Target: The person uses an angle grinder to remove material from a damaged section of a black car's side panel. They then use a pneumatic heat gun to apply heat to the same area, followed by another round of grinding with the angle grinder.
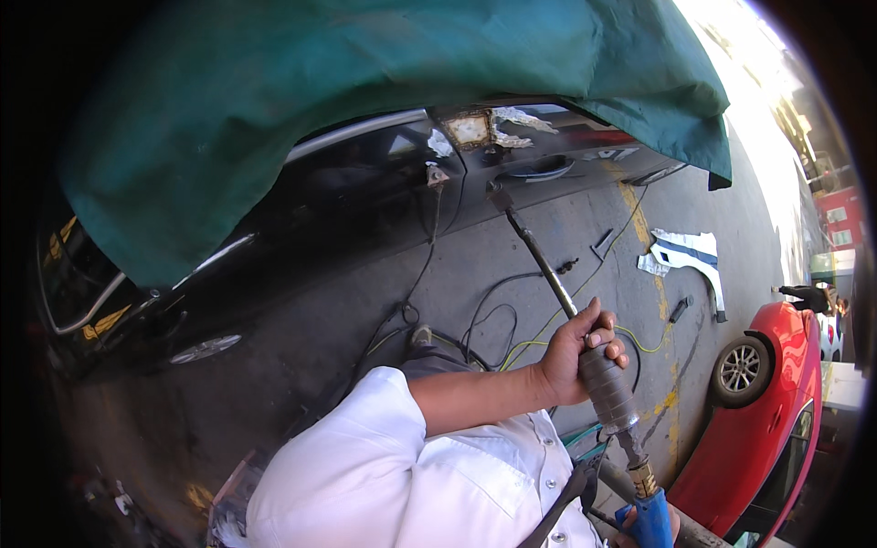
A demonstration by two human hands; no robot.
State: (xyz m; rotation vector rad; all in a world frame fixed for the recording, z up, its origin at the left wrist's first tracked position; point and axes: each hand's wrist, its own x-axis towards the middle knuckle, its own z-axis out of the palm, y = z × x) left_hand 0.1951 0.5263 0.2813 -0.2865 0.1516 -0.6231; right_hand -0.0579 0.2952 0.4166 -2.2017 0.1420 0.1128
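Note:
A slide hammer slants up and away from me, its rod tip close to a black car's side; I cannot tell if they touch. My left hand is closed around the hammer's grey cylindrical weight. Below it, my right hand is mostly hidden behind the blue handle, with its fingers wrapped round it. Beyond the tip, the car body has a squarish bare patch with torn masking paper beside it. A metal clamp with a cable sits on the panel.
A green cover drapes over the black car. Dark and yellow-green cables lie across the grey floor. A white car fender and a small dark tool lie to the right. Further right stand a red car and another person.

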